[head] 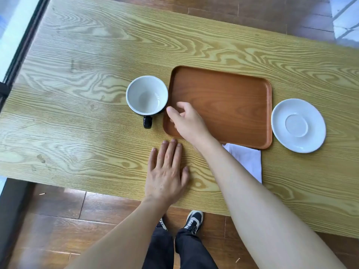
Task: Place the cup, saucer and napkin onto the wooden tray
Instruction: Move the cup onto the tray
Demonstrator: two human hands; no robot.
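Note:
A brown wooden tray (229,98) lies bare in the middle of the table. Just left of it stands a cup (147,96), white inside and dark outside, its handle pointing toward me. A white saucer (298,125) sits to the tray's right. A white napkin (247,161) lies at the tray's near edge, partly tucked under it and partly hidden by my right forearm. My right hand (187,121) hovers over the tray's near-left corner, fingers loosely apart, thumb close to the cup, holding nothing. My left hand (167,171) rests flat on the table below the tray.
The light wood-grain table (77,113) has its near edge close to my body, with dark floorboards and my shoes (194,220) below it. A dark window frame (21,51) runs along the left side.

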